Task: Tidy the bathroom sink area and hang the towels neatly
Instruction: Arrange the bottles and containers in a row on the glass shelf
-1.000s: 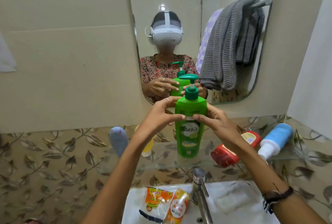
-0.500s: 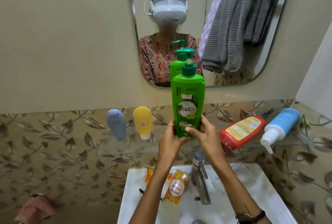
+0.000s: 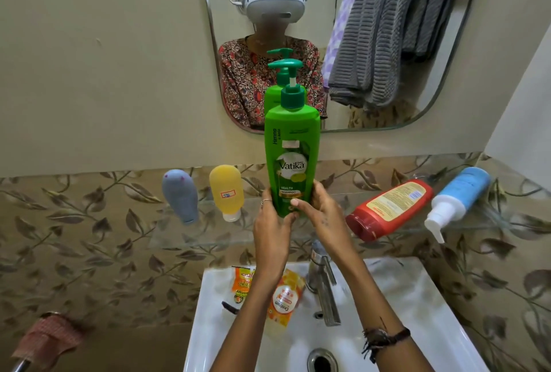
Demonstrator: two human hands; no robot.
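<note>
Shampoo bottle (image 3: pixel 292 160), green with a dark green pump, stands upright on the glass shelf (image 3: pixel 185 237) below the mirror (image 3: pixel 447 97), directly above the tap (image 3: pixel 323 285); the left hand (image 3: pixel 272 224) and the right hand (image 3: pixel 323 216) wrap its lower part from either side, each grip pressed against the bottle with fingertips meeting across the front of the label; a ring shows on a left finger, and a dark band circles the right wrist; on the shelf to the left, a grey tube (image 3: pixel 180 195) and a yellow tube (image 3: pixel 225 193) stand cap-down, apart from the bottle; to the right, a red bottle (image 3: pixel 390 209) lies on its side, and just beside it a blue bottle with a white cap (image 3: pixel 456 197) lies tilted; two orange sachets (image 3: pixel 284 301) rest on the white sink (image 3: pixel 417 297) rim left of the tap, partly hidden by the left forearm; grey towels (image 3: pixel 384 29) appear in the mirror's reflection; a reddish cloth (image 3: pixel 49 339) hangs at lower left.
</note>
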